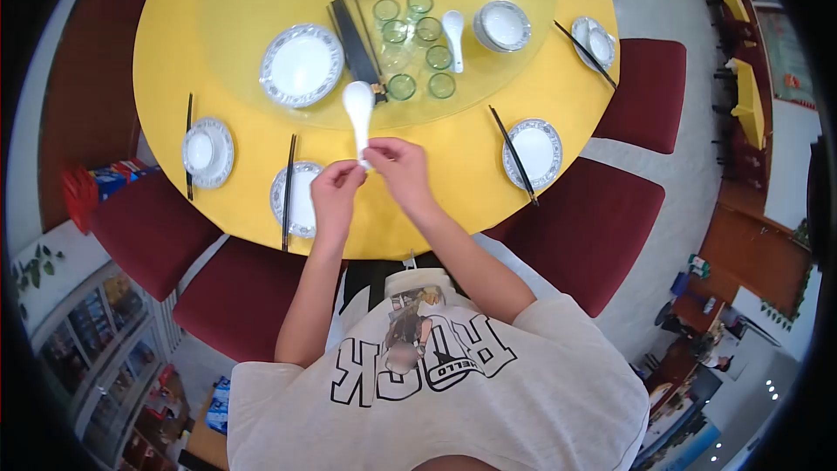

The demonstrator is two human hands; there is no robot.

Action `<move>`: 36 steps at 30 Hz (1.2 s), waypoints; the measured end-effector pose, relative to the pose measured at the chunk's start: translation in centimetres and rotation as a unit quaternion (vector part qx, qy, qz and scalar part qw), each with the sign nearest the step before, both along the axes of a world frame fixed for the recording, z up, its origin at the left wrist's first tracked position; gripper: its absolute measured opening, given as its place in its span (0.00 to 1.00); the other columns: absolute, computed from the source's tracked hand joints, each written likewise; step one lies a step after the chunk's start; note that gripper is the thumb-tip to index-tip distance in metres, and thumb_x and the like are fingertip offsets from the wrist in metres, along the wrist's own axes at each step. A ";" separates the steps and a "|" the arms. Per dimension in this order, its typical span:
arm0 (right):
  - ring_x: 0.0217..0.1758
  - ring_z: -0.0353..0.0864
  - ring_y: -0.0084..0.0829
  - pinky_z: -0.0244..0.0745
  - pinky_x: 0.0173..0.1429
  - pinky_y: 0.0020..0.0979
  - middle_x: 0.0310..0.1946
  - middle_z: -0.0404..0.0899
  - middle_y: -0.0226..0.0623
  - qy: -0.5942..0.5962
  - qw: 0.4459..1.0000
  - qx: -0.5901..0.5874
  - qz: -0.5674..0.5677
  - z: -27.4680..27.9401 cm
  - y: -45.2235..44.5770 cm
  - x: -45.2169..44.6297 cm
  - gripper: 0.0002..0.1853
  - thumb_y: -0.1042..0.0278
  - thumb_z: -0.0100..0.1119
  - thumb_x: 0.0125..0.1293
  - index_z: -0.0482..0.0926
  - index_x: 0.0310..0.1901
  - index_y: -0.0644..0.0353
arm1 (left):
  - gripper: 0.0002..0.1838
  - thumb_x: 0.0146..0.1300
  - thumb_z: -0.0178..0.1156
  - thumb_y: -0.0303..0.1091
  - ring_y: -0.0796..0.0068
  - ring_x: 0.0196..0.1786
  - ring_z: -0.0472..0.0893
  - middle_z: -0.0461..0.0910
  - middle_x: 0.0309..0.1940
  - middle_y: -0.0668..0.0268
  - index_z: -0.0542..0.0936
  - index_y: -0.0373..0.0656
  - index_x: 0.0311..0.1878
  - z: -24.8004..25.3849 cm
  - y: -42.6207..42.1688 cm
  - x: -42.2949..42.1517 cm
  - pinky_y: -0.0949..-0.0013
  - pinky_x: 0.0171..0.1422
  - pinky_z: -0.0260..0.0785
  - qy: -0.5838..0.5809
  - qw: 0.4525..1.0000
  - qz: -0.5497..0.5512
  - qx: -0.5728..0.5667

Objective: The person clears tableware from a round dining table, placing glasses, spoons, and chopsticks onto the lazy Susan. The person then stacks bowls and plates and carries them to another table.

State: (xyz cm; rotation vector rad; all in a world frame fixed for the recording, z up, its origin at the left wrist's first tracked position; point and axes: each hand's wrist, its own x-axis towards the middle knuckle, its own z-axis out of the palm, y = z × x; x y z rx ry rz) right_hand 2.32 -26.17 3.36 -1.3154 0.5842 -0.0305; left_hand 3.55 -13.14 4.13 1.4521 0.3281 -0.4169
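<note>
A white soup spoon is held up over the near part of the yellow round table, its bowl pointing away from me. My right hand pinches the handle near its lower end. Fingers of my left hand are closed at the tip of the same handle. Beside my left hand lies a patterned plate with black chopsticks along its left side. Beyond the spoon are stacked plates and a bundle of dark chopsticks on the glass turntable.
Several green-rimmed glasses, another white spoon and stacked bowls stand on the turntable. Place settings with plates and chopsticks line the table edge. Dark red chairs surround it.
</note>
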 end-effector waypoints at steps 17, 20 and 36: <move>0.28 0.81 0.20 0.76 0.31 0.23 0.30 0.85 0.35 0.003 0.998 0.023 -0.055 -7.5 -20.5 7.2 0.11 0.69 0.66 0.58 0.85 0.40 0.66 | 0.13 0.60 0.62 0.37 0.61 0.41 0.79 0.80 0.35 0.63 0.82 0.45 0.47 -1.5 -22.8 20.0 0.62 0.46 0.71 -0.463 0.664 -0.359 0.466; 0.28 0.81 0.20 0.76 0.32 0.23 0.30 0.85 0.36 0.014 0.999 0.008 -0.039 -8.1 -21.0 7.7 0.11 0.68 0.65 0.58 0.85 0.40 0.66 | 0.12 0.58 0.63 0.38 0.61 0.41 0.79 0.80 0.33 0.63 0.83 0.45 0.44 -2.7 -23.8 21.1 0.60 0.45 0.71 -0.491 0.629 -0.359 0.484; 0.28 0.81 0.23 0.73 0.33 0.24 0.27 0.84 0.37 0.020 0.998 -0.059 -0.027 -9.0 -21.5 9.8 0.10 0.72 0.66 0.57 0.85 0.39 0.67 | 0.10 0.55 0.65 0.35 0.60 0.39 0.80 0.81 0.32 0.62 0.84 0.43 0.40 -5.0 -24.8 23.2 0.59 0.45 0.71 -0.532 0.593 -0.348 0.493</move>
